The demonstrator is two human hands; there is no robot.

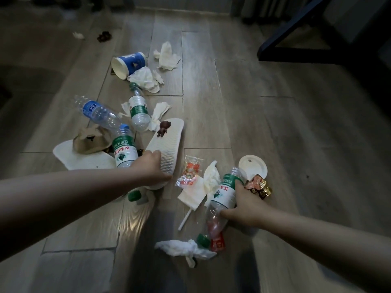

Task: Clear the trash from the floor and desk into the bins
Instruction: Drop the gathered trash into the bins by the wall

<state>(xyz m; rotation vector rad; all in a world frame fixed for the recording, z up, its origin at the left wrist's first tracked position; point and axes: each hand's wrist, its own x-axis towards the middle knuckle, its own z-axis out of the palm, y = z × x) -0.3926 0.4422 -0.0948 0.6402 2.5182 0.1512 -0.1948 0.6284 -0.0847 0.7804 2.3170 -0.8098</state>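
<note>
Dim grey wood-plank floor (275,134), with dark furniture legs (296,39) at upper right.

Dim, soft wide-angle view; glare patch on floor (131,225), dark corners.

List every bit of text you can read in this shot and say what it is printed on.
"农夫山", red: green label of the left bottle, beside the left hand, which grips a white slipper.
"饮用纯净", white, probably: same label.
"农夫", red: green label of the right bottle, held by the right hand.
Too blurred to read: blue-label bottle, blue cup, red wrapper, far bottle.
</note>
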